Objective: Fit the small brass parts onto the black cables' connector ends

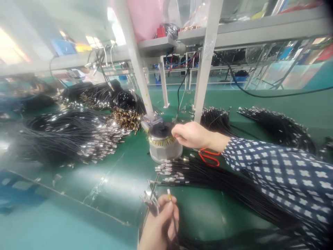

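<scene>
My right hand [191, 134], in a dotted navy sleeve, reaches across to a round grey fixture [163, 144] with a gold-toothed ring and black top, fingers pinched at its rim. What the fingers pinch is too small to see. My left hand [160, 224] sits at the bottom edge, closed around a small bunch of thin black cables [152, 199] with metal connector tips pointing up. A loose bundle of black cables [221, 180] with silver ends lies on the green mat between both hands.
Large heaps of black cables [70, 135] with silver and gold connectors fill the left. More cable bundles [278, 125] lie at the right. Red-handled scissors [209, 156] rest beside the fixture. White rack posts [205, 62] stand behind it.
</scene>
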The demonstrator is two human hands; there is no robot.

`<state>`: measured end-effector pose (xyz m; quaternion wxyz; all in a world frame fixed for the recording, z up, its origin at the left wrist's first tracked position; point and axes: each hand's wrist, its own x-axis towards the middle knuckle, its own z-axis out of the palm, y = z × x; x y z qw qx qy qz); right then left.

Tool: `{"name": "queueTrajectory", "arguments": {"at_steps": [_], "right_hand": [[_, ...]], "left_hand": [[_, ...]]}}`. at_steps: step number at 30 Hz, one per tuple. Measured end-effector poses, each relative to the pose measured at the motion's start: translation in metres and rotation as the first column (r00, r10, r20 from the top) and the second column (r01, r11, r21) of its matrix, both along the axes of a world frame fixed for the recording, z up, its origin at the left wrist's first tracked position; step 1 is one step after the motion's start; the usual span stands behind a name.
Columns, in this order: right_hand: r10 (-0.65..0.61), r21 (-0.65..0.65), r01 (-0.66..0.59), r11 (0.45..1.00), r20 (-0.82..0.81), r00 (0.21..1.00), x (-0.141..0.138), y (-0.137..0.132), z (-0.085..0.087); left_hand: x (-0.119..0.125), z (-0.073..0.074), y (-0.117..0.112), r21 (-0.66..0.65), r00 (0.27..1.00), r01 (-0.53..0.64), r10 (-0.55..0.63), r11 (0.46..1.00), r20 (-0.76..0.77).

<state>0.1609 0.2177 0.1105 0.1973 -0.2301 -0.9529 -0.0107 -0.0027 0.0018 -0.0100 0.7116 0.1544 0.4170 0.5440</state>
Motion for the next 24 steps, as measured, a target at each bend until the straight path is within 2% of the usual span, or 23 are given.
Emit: {"name": "queueTrajectory", "arguments": {"at_steps": [4,7,9,11,14,17,20,24], "right_hand": [[-0.092,-0.179,0.074,0.981,-0.094,0.991,0.01,-0.013,-0.006],[-0.282,-0.363,0.198,0.911,-0.195,0.939,0.013,-0.02,-0.009],[-0.419,-0.519,0.261,0.814,-0.215,0.882,0.01,-0.022,-0.01],[-0.518,-0.683,0.273,0.678,-0.18,0.836,0.002,-0.021,-0.009],[-0.591,-0.864,0.237,0.444,-0.084,0.802,-0.013,-0.017,-0.007],[-0.616,-0.949,0.188,0.255,-0.009,0.788,-0.025,-0.016,-0.004],[-0.626,-0.983,0.126,0.136,0.013,0.78,-0.029,-0.017,-0.003],[-0.641,-0.998,0.051,0.046,0.01,0.767,-0.03,-0.015,-0.005]], "left_hand": [[0.0,-0.001,0.001,0.016,1.0,-0.002,0.002,1.0,0.007],[0.001,0.0,0.001,0.017,1.0,0.002,-0.002,1.0,0.001],[0.001,0.0,0.001,0.01,1.0,-0.003,0.003,1.0,0.002],[0.001,-0.001,0.001,0.008,1.0,-0.007,0.007,1.0,0.011],[0.001,-0.003,0.002,0.008,1.0,-0.011,0.011,1.0,0.014],[0.0,-0.003,0.002,0.031,1.0,-0.001,0.001,1.0,-0.001],[0.0,-0.002,0.003,0.057,1.0,0.012,-0.011,0.998,-0.009],[0.0,-0.001,0.004,0.061,1.0,0.013,-0.013,0.998,-0.002]]}}
